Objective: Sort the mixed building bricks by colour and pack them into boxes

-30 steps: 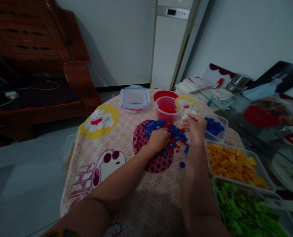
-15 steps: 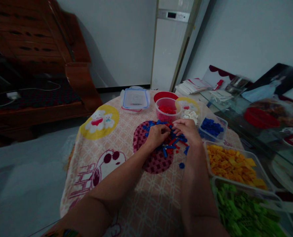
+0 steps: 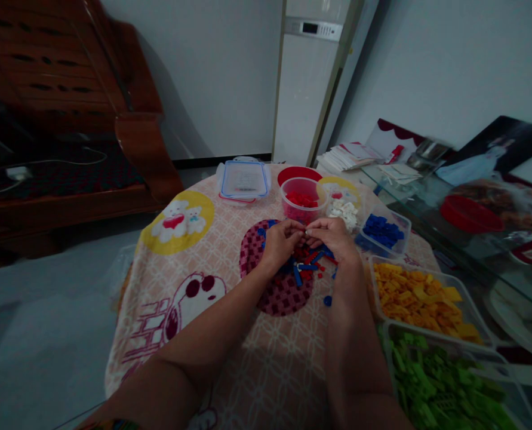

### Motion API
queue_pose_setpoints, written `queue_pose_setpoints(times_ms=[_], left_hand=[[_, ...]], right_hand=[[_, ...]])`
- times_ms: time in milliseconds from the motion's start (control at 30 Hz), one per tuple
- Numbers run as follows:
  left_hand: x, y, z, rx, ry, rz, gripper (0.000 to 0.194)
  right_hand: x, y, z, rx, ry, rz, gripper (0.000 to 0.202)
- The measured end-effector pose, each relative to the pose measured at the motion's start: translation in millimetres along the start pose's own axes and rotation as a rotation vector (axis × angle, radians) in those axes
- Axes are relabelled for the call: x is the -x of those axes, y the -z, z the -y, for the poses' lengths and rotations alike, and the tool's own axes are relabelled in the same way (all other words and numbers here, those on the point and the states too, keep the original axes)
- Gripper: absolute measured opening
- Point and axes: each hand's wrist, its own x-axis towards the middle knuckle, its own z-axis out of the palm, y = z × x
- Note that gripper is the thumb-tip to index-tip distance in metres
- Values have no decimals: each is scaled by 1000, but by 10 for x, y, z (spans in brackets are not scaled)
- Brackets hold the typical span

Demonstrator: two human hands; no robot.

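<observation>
My left hand (image 3: 283,242) and my right hand (image 3: 331,235) meet fingertip to fingertip over a pile of small blue and red blocks (image 3: 309,263) on the cloth-covered table. Both hands are closed in a pinch. A tiny pale spot shows between the fingertips, too small to make out. Beyond the hands stands a round clear tub (image 3: 304,209) of red pieces. White pieces (image 3: 344,212) lie right of it, next to a clear box of blue pieces (image 3: 382,232). One round blue piece (image 3: 327,301) sits apart, nearer me.
Boxes of yellow pieces (image 3: 427,301) and green pieces (image 3: 449,382) stand at the right. Clear lids (image 3: 245,180) lie at the table's far edge, a red lid (image 3: 288,174) behind the tub. A glass table (image 3: 427,206) with papers and bags adjoins at the right.
My two hands have come together, the right one moving left and the left one slightly up, so their fingertips now meet. The view has shifted slightly.
</observation>
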Motion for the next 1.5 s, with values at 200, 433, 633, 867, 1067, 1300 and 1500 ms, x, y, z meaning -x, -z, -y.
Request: queue_pose_setpoints(times_ms=[200,433,633,867,1067,1300,1500], left_hand=[[30,41,-68,-423,-207,222,11],[130,-11,-173,-968,-298,526,36],[145,-24,-221,-1040,-222,540,33],[99,-8,-196,-905,-227,439,32],[63,-2,-77,-682,-235,237,26],[43,-1,13,-678,-328,106,29],[98,8,-168,-915,-333,478,15]], right_hand=[[-151,187,-83,-253,182,-621,16],[-233,366,-179,-351,197,-899,31],[-258,329,-203,-298,214,-886,40],[-263,366,-228,-206,281,-841,50],[-240,347,-209,-178,298,-813,51],[-226,306,-160,-204,267,-805,41],[-213,304,-114,-202,220,-794,36]])
